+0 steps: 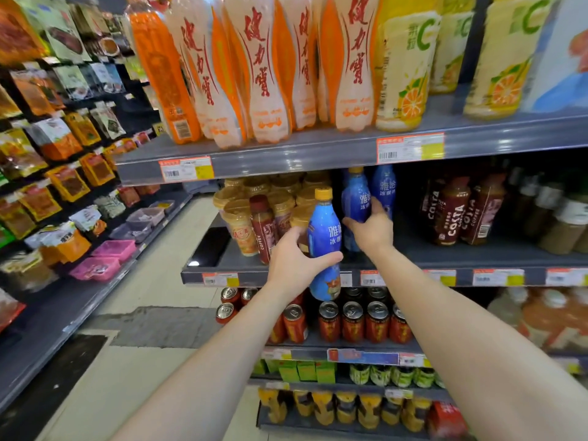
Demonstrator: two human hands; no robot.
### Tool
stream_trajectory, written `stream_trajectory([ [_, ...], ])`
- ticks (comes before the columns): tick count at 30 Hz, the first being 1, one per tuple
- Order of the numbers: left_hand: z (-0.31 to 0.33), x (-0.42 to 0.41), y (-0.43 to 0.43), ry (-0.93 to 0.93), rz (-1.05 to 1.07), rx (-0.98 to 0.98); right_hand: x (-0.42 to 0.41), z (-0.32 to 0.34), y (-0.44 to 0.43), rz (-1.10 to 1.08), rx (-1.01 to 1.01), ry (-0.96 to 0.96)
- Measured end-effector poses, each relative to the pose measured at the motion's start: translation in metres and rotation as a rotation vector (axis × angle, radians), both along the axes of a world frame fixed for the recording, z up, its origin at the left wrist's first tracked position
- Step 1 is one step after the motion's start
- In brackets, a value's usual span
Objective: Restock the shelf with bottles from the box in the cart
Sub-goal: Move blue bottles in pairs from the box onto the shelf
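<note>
My left grip [299,262] is wrapped round a blue bottle [324,237], yellow-capped and upright, its base hanging in front of the shelf [477,253] edge. Its slot, I judge, lies ahead and slightly right. My right grip [370,229] (the nearer to the row) clasps a second blue bottle [356,197] standing on the shelf.

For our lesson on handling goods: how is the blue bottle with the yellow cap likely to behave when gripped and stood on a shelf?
The blue bottle probably stays stiff: the left hand wraps it without visible denting. Its glossy sleeve may be slippery. Tall and narrow, it could tip if nudged on the shelf.
</note>
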State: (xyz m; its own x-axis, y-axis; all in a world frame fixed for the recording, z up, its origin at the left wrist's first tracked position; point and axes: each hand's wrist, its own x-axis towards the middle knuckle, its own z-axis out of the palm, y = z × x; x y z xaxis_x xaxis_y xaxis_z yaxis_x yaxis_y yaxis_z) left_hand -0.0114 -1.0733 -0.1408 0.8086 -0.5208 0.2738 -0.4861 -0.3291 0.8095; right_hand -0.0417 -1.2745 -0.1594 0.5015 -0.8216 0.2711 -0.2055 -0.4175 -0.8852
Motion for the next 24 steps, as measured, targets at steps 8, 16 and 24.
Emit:
stream_trajectory([
  [8, -0.007, -0.002, -0.003, -0.012, -0.048, -0.024, 0.007, 0.008, -0.013, -0.018, 0.018, 0.158],
  [16, 0.003, -0.020, -0.026, 0.037, -0.098, -0.042, -0.033, 0.009, -0.009, 0.101, 0.252, 0.079],
  [24, 0.009, -0.026, -0.074, 0.068, -0.182, -0.055, -0.099, 0.026, -0.034, 0.725, 0.448, 0.008],
])
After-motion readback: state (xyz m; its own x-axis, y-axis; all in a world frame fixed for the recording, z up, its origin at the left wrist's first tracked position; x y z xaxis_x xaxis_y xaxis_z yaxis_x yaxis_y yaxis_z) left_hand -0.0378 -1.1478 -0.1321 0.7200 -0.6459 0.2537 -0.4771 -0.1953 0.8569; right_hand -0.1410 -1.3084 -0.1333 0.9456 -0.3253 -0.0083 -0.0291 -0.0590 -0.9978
